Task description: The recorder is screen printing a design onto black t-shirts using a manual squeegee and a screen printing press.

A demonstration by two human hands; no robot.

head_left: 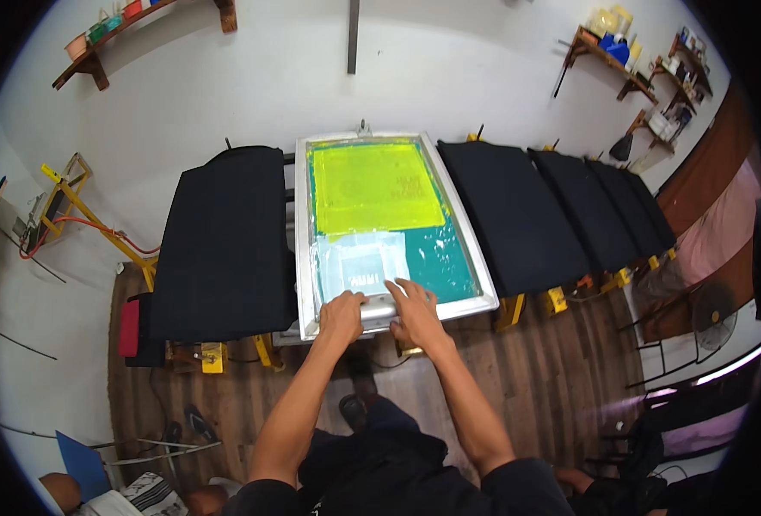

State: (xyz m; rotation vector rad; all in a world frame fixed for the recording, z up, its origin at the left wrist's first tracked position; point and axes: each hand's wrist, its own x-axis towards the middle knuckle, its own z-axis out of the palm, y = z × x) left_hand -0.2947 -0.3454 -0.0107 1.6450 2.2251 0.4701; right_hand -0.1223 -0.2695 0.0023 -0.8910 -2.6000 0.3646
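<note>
Frame (309, 297): silver, rectangular, set in the middle of the scene between dark pads, long side running near to far; seemingly placed so as to bring the near rail within easy reach of both hands
Mesh (442, 258): teal, stretched inside the frame and splashed with pale marks toward the near right
Yellow-green panel (376, 185): spread over most of the far half of the mesh, with faint reddish marks at right
Pale patch (367, 254): at near left on the mesh, bluish white, just beyond the fingers
Metal bar (378, 307): visible in the gap between the hands, at the near end of the frame; cannot tell whether loose or part of the rail
Left hand (343, 318): curled at the bar's left end, thumb pointing right; cannot tell whether closed tightly, with the palm side hidden
Right hand (416, 318): at the bar's right end, fingers spread and reaching far and left over it; cannot tell what is pinched beneath; probably set apart from the left to share the load evenly
Clamp (364, 130): at the far rail's middle, perhaps for steadying that end
Dark pads (221, 245): one left of the frame, several in a row at right, apparently spaced for working along the line
</note>
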